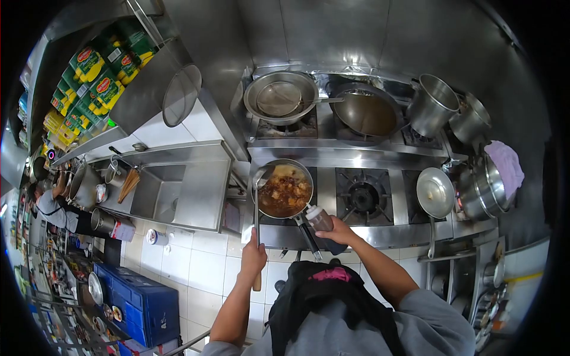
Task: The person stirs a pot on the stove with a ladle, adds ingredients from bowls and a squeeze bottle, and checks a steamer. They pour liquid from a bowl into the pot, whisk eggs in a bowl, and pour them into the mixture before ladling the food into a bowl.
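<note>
My left hand (254, 258) is closed around the wooden-ended handle of a long ladle (256, 213). The ladle's bowl (263, 176) rests at the left rim of a frying pan (310, 181). Brown, bubbling food in sauce (285, 188) fills this pan, which sits on a front burner. In my right hand (339, 231) is a squeeze bottle (319, 218) with brownish contents, tilted so that its white nozzle points at the pan's lower right edge. The pan's black handle (309, 238) extends toward me beneath the bottle, and neither hand grips it.
Behind stand a metal bowl with a strainer (279, 98) and a dark wok (371, 113). A bare burner (363, 196) is right of the pan; a small pan (435, 193) lies farther right. A sink (163, 193) is at left. Another person (56, 210) stands far left.
</note>
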Motion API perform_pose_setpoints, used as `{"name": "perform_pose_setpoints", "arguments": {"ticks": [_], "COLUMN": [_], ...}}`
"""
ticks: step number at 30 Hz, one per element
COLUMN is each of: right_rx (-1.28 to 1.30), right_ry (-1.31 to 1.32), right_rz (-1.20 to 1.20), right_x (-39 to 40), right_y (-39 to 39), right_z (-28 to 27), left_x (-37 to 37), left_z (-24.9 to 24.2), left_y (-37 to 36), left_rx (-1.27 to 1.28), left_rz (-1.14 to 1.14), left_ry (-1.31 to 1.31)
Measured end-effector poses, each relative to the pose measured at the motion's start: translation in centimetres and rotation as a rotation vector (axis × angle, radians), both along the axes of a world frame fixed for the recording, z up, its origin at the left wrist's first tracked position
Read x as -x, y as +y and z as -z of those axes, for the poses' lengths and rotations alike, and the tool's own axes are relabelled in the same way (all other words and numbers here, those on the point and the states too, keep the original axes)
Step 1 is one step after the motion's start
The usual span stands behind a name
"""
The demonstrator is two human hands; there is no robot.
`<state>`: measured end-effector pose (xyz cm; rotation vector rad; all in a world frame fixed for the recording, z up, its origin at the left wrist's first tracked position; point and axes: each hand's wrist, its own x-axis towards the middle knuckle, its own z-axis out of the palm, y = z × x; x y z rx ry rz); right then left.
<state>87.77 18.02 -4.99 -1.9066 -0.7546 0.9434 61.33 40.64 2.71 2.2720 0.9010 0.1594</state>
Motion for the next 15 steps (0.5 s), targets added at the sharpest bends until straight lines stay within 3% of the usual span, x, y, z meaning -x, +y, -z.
{"name": "perform_pose_setpoints", "arguments": {"ticks": [3,4,8,9,10,12,13,14,15], "right_rx": [0.177,0.305,0.405,0.359,0.312,0.339,0.365,0.367,0.373], "right_ry": [0.036,0.031,0.088,0.185,0.279,0.239,0.199,0.195,0.218], "right_rz": [-0.054,-0.093,-0.113,-0.071,-0.032,-0.051,-0.063,-0.067,-0.032], "right_x": [-0.4,-0.5,-0.6,-0.8,-1.1,-1.4,-1.7,-2.0,-2.4], "right_y": [3.5,4.4,6.8,6.7,6.6,6.4,6.1,5.9,5.7], "right_z": [-3.7,-3.6,-2.1,-2.1,-2.1,-2.7,-2.8,-2.9,-2.7], "left_x": [-0.6,-0.6,0.1,0.1,0.2,0.1,-0.3,-0.5,-0.8], "left_z": [2.4,2.9,5.5,5.1,4.6,2.2,1.2,1.2,1.1], "left_y": [-0.5,-1.0,-3.4,-3.7,-4.0,-5.7,-6.1,-6.1,-6.1], "left_rx": [-0.007,-0.008,0.014,0.184,0.184,0.815,0.978,0.980,1.141], "left_rz": [-0.053,-0.086,-0.135,-0.158,-0.165,-0.380,-0.448,-0.451,-0.505], "left_ry": [-0.017,-0.015,-0.145,-0.082,-0.085,-0.236,-0.317,-0.322,-0.383]}}
